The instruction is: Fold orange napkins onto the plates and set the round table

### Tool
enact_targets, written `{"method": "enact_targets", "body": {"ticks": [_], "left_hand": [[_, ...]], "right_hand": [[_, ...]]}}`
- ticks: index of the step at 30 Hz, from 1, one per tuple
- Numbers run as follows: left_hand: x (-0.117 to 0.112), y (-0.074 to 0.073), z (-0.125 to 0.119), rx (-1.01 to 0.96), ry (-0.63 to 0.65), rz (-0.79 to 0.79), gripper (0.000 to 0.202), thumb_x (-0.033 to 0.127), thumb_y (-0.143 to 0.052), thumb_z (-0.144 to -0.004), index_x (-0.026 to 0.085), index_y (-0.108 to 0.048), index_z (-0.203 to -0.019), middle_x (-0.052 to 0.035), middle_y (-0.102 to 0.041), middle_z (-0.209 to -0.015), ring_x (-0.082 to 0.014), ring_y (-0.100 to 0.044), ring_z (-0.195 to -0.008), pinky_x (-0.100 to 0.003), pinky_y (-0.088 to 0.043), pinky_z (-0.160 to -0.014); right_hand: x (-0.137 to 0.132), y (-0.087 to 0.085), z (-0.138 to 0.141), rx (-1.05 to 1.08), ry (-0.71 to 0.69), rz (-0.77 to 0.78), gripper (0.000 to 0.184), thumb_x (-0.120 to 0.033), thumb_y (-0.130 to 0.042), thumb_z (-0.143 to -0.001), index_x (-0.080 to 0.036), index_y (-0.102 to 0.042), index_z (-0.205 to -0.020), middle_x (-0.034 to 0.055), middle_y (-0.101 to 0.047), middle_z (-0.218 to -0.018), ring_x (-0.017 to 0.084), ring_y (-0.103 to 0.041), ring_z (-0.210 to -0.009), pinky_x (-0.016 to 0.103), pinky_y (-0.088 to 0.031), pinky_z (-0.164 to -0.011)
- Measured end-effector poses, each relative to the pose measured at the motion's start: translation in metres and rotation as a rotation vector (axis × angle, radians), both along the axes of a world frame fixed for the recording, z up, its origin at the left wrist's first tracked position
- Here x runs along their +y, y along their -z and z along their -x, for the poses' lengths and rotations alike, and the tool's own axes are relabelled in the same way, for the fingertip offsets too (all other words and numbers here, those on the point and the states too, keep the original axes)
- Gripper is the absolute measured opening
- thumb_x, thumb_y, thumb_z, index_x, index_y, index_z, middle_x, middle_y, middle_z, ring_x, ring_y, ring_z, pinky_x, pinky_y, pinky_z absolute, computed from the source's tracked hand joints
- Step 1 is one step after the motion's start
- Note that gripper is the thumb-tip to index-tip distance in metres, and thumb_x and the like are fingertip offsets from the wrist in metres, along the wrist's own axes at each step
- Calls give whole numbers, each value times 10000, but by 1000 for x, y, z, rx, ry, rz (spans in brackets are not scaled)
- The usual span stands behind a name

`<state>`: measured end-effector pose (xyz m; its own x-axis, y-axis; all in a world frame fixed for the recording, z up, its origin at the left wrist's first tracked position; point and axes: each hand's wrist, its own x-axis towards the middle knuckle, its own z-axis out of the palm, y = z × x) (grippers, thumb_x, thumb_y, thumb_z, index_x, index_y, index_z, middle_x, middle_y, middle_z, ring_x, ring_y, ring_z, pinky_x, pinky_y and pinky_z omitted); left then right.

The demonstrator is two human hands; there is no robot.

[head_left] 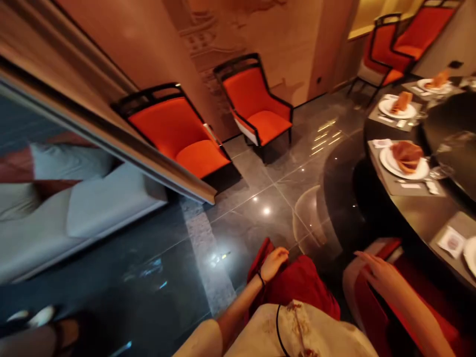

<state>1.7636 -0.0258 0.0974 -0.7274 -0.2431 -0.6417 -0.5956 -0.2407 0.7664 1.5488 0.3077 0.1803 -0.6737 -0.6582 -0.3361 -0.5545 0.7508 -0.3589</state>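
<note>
My left hand point(274, 261) is low in the middle of the view, its fingers curled on a bundle of red cloth point(297, 282) held against my body. To the right, my right hand point(375, 272) has its fingers stretched out and apart, resting on the top of a red chair point(375, 302) at the round table. It holds nothing.
A dark round table point(409, 208) at right carries plates with folded orange napkins point(406, 154) and small cards. Two orange armchairs point(256, 106) stand against the wall, more at the top right. A white sofa point(74, 208) lies at left. Glossy grey floor tiles point(260, 198) fill the middle.
</note>
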Motion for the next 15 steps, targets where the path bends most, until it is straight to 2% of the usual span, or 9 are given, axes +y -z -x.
{"method": "enact_targets", "body": {"ticks": [2, 3, 6, 8, 10, 13, 15], "left_hand": [[-79, -4, -1, 28, -151, -11, 362, 508, -658, -837, 191, -675, -1010, -66, -707, -984, -190, -658, -919, -297, -497, -836], [-115, -6, 1, 54, -208, -24, 368, 510, -639, -854, 190, -673, -1033, -77, -717, -1022, -190, -668, -942, -297, -499, -851], [-218, -1, 16, 162, -274, 5, 382, 524, -576, -911, 194, -676, -1075, -103, -730, -1113, -211, -689, -1026, -330, -516, -922], [-291, 10, 37, 233, -225, 201, 361, 498, -547, -940, 199, -689, -1083, -110, -725, -1156, -233, -675, -1098, -371, -511, -1002], [-374, 23, 64, 238, -117, 508, 314, 436, -545, -956, 204, -700, -1100, -116, -707, -1221, -254, -636, -1189, -417, -465, -1104], [-523, 33, 103, 20, 42, 885, 256, 339, -608, -939, 206, -705, -1135, -148, -637, -1396, -336, -510, -1388, -557, -301, -1233], [-634, 27, 117, -185, 92, 1016, 257, 269, -658, -908, 181, -710, -1144, -181, -564, -1504, -403, -353, -1513, -640, -133, -1262]], "right_hand": [[-120, -10, 5, -227, -212, -40, 516, -415, -433, -957, -238, -675, -1376, 126, -709, -1365, 295, -689, -1248, 474, -532, -1122], [-172, -13, 9, -323, -307, -50, 520, -418, -440, -965, -229, -661, -1396, 114, -698, -1391, 272, -677, -1274, 438, -517, -1141], [-302, -14, 37, -379, -467, -126, 495, -390, -478, -976, -222, -653, -1407, 115, -691, -1404, 265, -672, -1279, 402, -504, -1132], [-381, -4, 68, -281, -512, -219, 476, -353, -510, -968, -210, -660, -1397, 140, -708, -1366, 296, -688, -1242, 427, -511, -1101], [-467, 13, 101, -203, -552, -306, 460, -326, -530, -968, -205, -659, -1392, 151, -727, -1321, 303, -703, -1205, 424, -521, -1063], [-609, 40, 134, -94, -598, -438, 420, -261, -538, -972, -180, -667, -1363, 174, -736, -1287, 318, -703, -1201, 423, -525, -1018], [-705, 48, 139, 4, -623, -477, 399, -222, -542, -969, -134, -677, -1334, 222, -718, -1298, 362, -678, -1235, 464, -509, -1023]]}}
